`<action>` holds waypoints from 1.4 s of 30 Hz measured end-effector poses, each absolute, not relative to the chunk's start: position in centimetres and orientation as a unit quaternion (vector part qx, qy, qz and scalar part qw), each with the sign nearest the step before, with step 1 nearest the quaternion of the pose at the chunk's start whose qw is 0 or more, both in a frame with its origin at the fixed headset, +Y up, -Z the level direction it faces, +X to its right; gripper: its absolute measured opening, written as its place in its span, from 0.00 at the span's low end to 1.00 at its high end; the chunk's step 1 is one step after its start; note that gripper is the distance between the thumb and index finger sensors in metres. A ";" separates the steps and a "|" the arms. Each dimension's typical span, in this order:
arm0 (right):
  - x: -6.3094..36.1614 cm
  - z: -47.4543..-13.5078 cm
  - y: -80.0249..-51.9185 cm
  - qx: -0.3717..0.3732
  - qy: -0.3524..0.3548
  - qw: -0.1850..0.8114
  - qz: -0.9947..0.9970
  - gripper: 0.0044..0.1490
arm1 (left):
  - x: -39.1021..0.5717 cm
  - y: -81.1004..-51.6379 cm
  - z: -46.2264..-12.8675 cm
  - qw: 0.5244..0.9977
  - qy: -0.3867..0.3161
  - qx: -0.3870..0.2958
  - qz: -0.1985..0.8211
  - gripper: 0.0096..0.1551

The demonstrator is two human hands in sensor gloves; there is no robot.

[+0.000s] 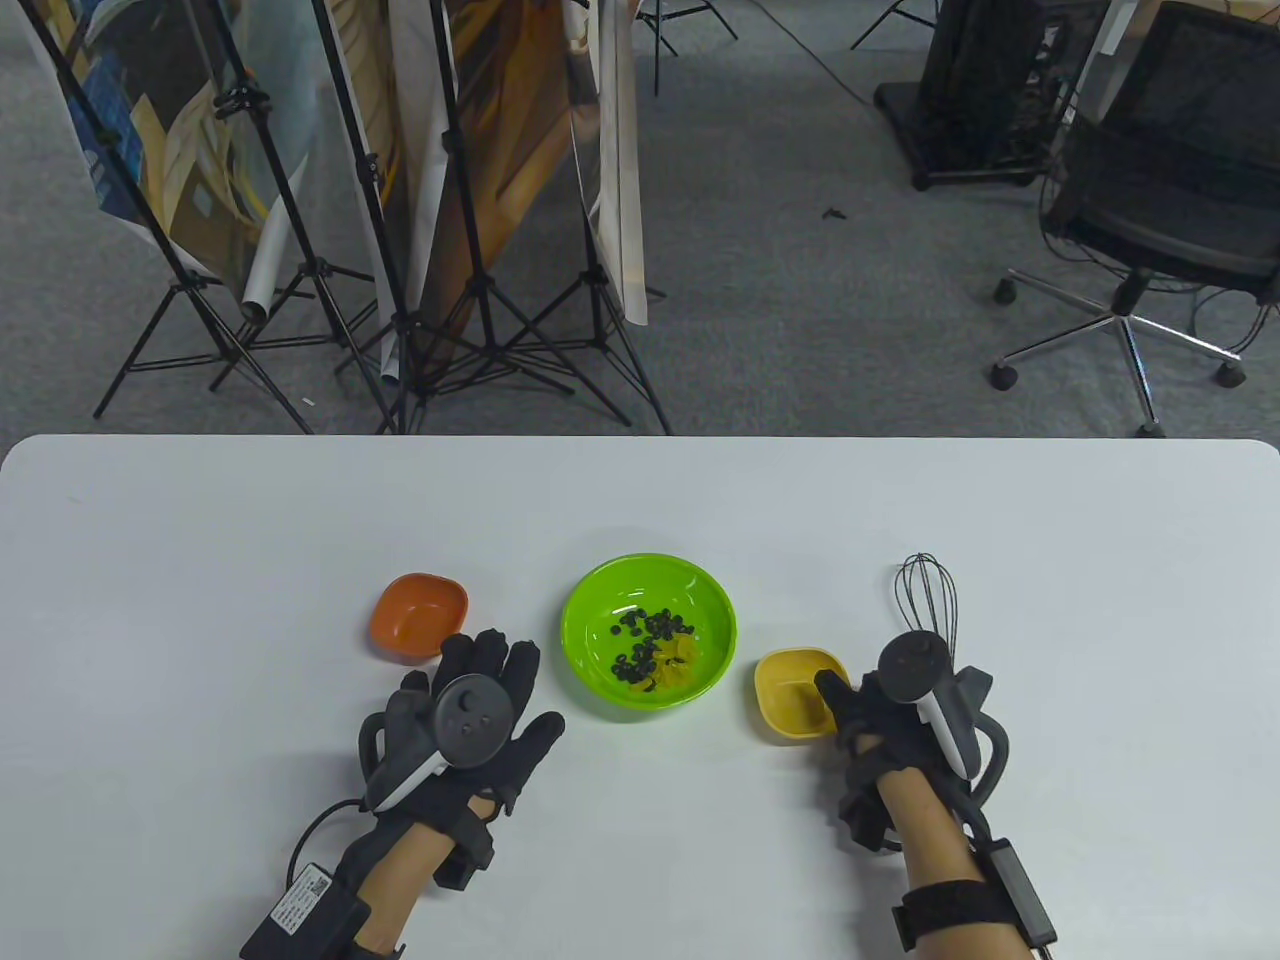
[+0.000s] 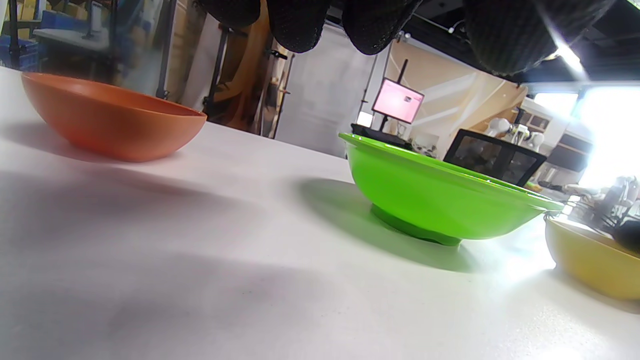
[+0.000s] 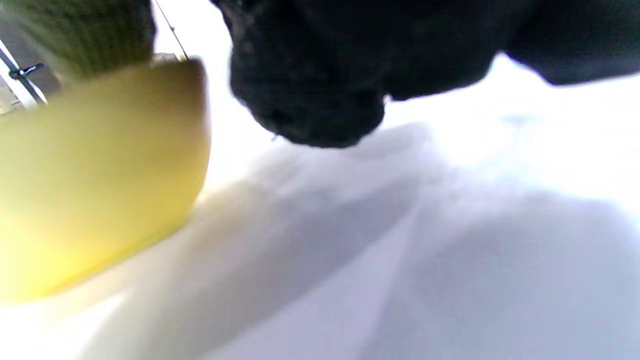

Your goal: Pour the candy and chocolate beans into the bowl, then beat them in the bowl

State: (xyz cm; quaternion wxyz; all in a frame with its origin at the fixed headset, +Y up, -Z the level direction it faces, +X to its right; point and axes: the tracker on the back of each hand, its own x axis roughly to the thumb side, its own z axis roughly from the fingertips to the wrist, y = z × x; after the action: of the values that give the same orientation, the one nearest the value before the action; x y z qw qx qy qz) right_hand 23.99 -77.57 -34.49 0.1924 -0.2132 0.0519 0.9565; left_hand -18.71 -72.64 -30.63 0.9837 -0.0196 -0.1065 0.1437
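L gloved hand (image 1: 470, 715) flat, fingers spread, holding nothing; small orange plastic dish (image 1: 418, 618) just ahead. R gloved hand (image 1: 880, 715) grips small yellow plastic dish (image 1: 793, 690) rim. No readable labels.

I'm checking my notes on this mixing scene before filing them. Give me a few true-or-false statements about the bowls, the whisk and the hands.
1. The green bowl holds dark beans and yellow candy. True.
2. The orange bowl is full of beans. False: it looks empty.
3. The whisk stands in the green bowl. False: it lies on the table beyond the right hand.
4. The left hand holds nothing. True.
5. The yellow bowl sits right of the green bowl. True.
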 end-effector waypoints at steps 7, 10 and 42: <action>25.7 -33.8 -73.9 -0.223 0.008 0.174 0.959 0.49 | -18.7 -72.6 -30.6 0.983 -0.109 -0.017 0.148 0.48; 26.5 -33.6 -73.0 -0.236 -0.020 0.146 0.960 0.48 | -18.7 -72.6 -30.6 0.983 -0.109 -0.017 0.149 0.48; 30.9 -34.1 -77.7 -0.300 0.016 0.114 0.947 0.38 | -18.2 -72.7 -30.5 0.985 -0.110 -0.017 0.131 0.48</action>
State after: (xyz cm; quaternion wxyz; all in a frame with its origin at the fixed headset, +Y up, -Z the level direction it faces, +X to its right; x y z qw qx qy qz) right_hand 30.89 -77.65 -34.11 0.1143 -0.2996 0.0162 0.9471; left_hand -18.20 -72.73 -30.47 0.9852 -0.0172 -0.1099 0.1305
